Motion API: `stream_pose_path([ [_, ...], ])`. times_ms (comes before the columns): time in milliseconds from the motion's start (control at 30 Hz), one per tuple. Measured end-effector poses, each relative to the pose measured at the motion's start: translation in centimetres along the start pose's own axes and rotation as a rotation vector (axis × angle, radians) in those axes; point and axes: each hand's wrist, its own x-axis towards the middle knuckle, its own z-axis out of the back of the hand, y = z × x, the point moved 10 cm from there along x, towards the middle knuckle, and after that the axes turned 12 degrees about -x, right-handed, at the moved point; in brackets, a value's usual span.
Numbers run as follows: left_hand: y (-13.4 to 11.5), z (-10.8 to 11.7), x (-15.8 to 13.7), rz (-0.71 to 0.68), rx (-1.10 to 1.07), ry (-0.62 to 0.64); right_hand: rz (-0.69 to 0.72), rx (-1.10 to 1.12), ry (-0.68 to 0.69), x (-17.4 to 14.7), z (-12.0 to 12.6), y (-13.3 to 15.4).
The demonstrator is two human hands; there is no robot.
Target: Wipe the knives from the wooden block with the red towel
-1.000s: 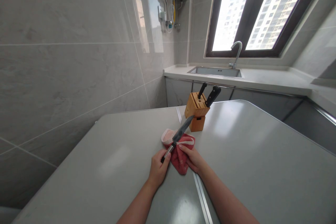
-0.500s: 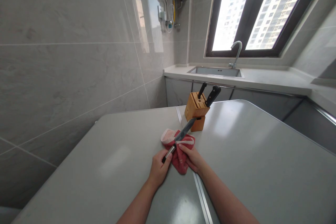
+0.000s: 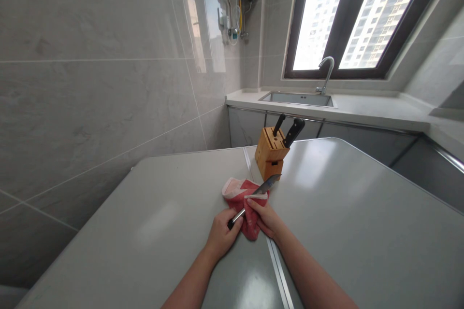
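Note:
My left hand [image 3: 222,231] is closed round the handle of a kitchen knife [image 3: 267,184]. Its blade points up and to the right, with the tip in front of the base of a wooden knife block [image 3: 272,150]. A red and white cloth [image 3: 237,192] lies under the knife and folds over the middle of it. My right hand [image 3: 266,218] grips the cloth, thumb on top, pressing it round the blade; the fingers beneath are partly hidden. The part of the blade nearest the handle is covered by the cloth.
Two black-handled knives [image 3: 294,131] stand in the block on the grey table [image 3: 174,251]. A metal strip [image 3: 278,265] runs across the tabletop. Beyond the table are a counter [image 3: 377,110] with a sink [image 3: 297,99], a faucet [image 3: 328,75] and a window.
The knife has slid through the cloth and turned, its tip now lower and further right. My left hand has shifted slightly right; the cloth's fold covers more of the blade's base.

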Motion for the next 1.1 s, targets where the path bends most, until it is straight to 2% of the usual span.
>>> stream_pose_path([
  [700, 0.0, 0.7, -0.1, 0.014, -0.011, -0.048, 0.022, 0.026, -0.010, 0.2, -0.1, 0.2],
  [1100, 0.3, 1.6, -0.1, 0.016, -0.051, -0.140, 0.011, 0.012, -0.010, -0.1, -0.1, 0.4],
])
